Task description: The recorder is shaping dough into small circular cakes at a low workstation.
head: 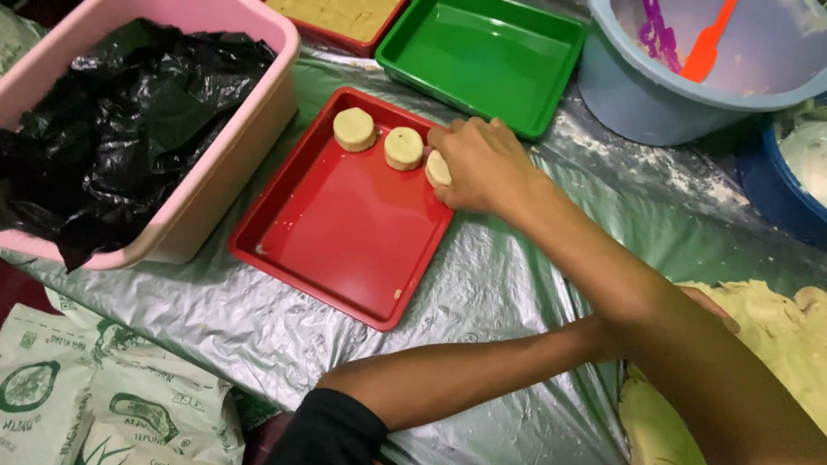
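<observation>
Flour bags [96, 414] lying nearest; left hand [710, 308] hidden behind right forearm, grip unreadable. Right hand [480, 164] clamping a flat-lying dough disc [438, 169], third in a row running along the red tray's [339, 236] far edge.

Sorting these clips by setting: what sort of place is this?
Probably a home or small-scale baking workspace: a plastic-covered surface with rolled dough, round dough pieces on a red tray, and flour bags.

Red tray [339, 236], pale yellow dough rounds [403, 148]
</observation>
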